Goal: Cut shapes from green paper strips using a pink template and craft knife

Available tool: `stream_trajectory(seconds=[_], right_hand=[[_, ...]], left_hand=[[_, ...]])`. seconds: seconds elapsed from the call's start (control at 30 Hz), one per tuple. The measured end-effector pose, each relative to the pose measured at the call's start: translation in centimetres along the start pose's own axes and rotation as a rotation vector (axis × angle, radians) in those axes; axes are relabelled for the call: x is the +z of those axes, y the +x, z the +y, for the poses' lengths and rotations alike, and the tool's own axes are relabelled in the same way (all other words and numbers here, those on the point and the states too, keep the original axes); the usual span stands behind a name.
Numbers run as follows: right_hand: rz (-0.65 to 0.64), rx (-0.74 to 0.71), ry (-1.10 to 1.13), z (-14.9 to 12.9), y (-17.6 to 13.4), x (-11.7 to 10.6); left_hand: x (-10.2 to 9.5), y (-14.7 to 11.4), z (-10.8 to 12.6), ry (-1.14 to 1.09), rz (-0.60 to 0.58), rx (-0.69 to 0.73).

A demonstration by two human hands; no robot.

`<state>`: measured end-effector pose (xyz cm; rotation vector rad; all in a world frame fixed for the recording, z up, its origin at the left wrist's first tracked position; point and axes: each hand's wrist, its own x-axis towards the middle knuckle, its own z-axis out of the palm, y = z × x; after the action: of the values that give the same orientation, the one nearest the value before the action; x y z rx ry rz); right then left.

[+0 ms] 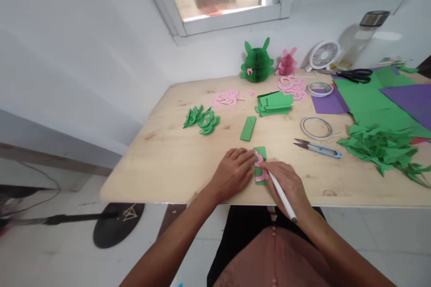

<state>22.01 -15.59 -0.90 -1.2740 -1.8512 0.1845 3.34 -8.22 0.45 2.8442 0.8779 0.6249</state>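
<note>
My right hand (286, 181) is closed around a white pen (282, 196), its tip end down at a pink paper cut-out (258, 158). That curvy cut-out lies on a green paper strip (260, 182) near the table's front edge. From the left, my left hand (234, 171) holds the cut-out down on the strip, fingers together and bent, fingertips at its edge. The hands partly cover both papers. A single green paper piece (248, 128) lies just beyond, and a pile of green rectangles (275, 103) sits behind it.
Blue-handled thread snips (318, 148), tape rolls (316, 128) and green scraps (380, 148) lie right. Curved green cut-outs (202, 119) and pink cut-outs (227, 97) are farther left. Against the wall stand green (257, 65) and pink (287, 63) paper figures, a small fan (323, 55) and a bottle (362, 40).
</note>
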Motion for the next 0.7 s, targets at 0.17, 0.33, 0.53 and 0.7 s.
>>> stream_trajectory(seconds=[0.17, 0.33, 0.53, 0.7], right_hand=[[-0.049, -0.006, -0.096, -0.32, 0.16, 0.05], [-0.086, -0.045, -0.159, -0.29, -0.12, 0.11], [-0.11, -0.069, -0.169, -0.16, -0.28, 0.11], [-0.1, -0.075, -0.178, -0.13, -0.37, 0.24]], left_hand=[[0.24, -0.1, -0.31, -0.016, 0.006, 0.0], [0.31, -0.18, -0.46, -0.03, 0.022, 0.007], [0.31, -0.17, -0.52, -0.032, 0.004, 0.0], [0.31, -0.2, -0.59, -0.027, 0.01, 0.008]])
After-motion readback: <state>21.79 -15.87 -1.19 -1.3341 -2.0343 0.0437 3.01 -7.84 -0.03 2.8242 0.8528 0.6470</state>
